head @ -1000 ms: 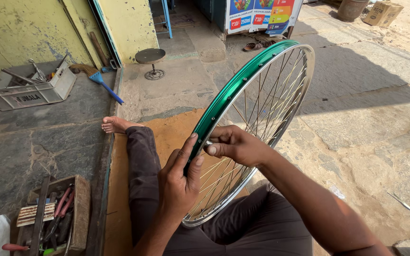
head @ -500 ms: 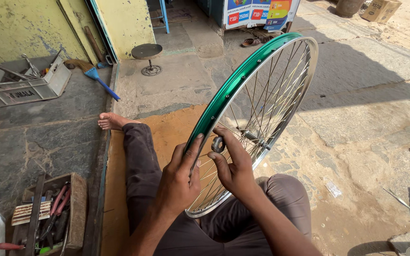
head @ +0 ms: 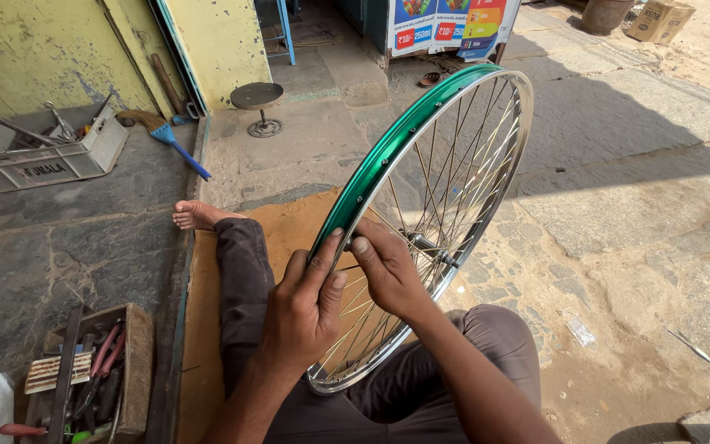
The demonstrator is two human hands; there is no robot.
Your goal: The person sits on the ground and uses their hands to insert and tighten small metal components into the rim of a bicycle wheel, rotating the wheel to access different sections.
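A spoked bicycle wheel [head: 437, 205] is held upright and tilted at the centre of the frame, its lower edge resting between the seated person's legs. The rim is glossy green metal on its outer band, pierced with small holes, and bright silver along the edges; thin steel spokes run to a dark hub.

The left hand [head: 306, 308] is laid against the near side of the rim at lower centre, fingers extended upward and only loosely curled, the fingertips touching the green band. The right hand [head: 388, 271] is placed just beside it, partly closed, fingers reaching among the spokes; whether a spoke is pinched cannot be told.

The wheel is supported over dark trousers [head: 244, 279], with a bare foot [head: 197, 215] seen at centre left on a flat brown board [head: 207, 329]. A wooden tool tray [head: 84, 374] holding worn hand tools is noted at lower left. A pale plastic crate [head: 43, 156] of metal parts stands at upper left on dark stone. A blue-handled broom [head: 166, 136] and a round metal stool [head: 258, 103] are noted further up. Cracked, dusty paving [head: 618, 205] fills the right side.
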